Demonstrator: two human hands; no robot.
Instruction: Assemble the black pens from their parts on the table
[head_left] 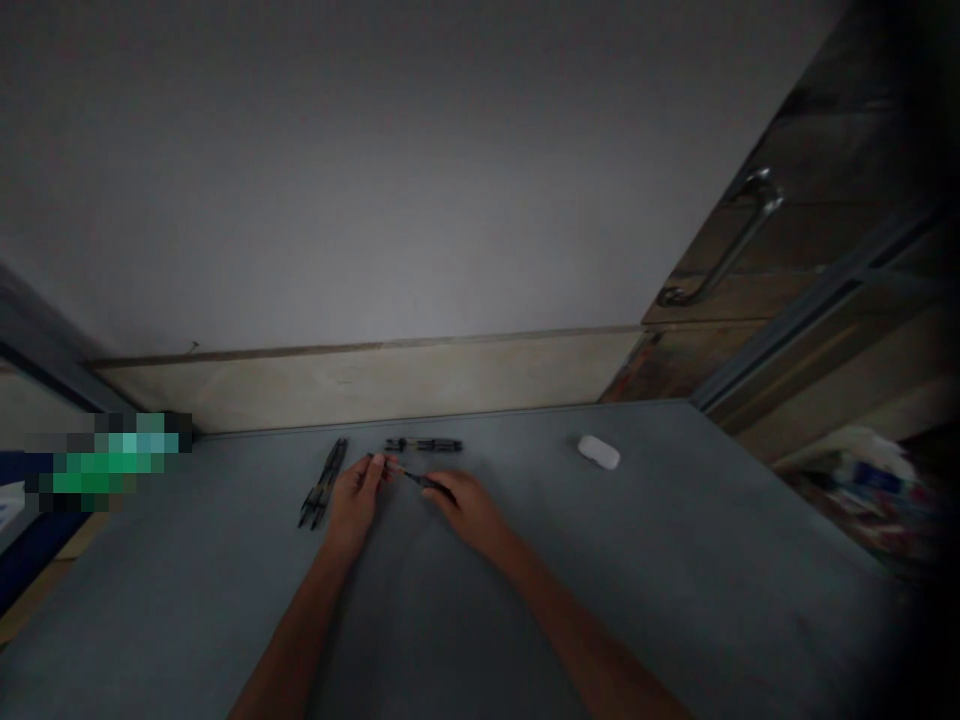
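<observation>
On the grey tabletop (480, 600), my right hand (466, 507) is closed round a dark pen (426, 482), its thin end pointing left. Close by, my left hand (360, 495) pinches a small slender piece (394, 466), too dim and small to name. The two hands nearly meet, with the pen's thin end near the left fingertips. Just left of my left hand lies a group of dark pens (324, 483), set at a slant. Beyond my hands, more dark pens (424, 445) lie sideways.
A white rounded case (598, 452) rests toward the back right. Behind the table rises a pale wall (390, 200). To the right are a wooden door with a metal handle (724, 255) and a bag of mixed items (862, 475). Something green and blurred (112, 465) stands at the left edge.
</observation>
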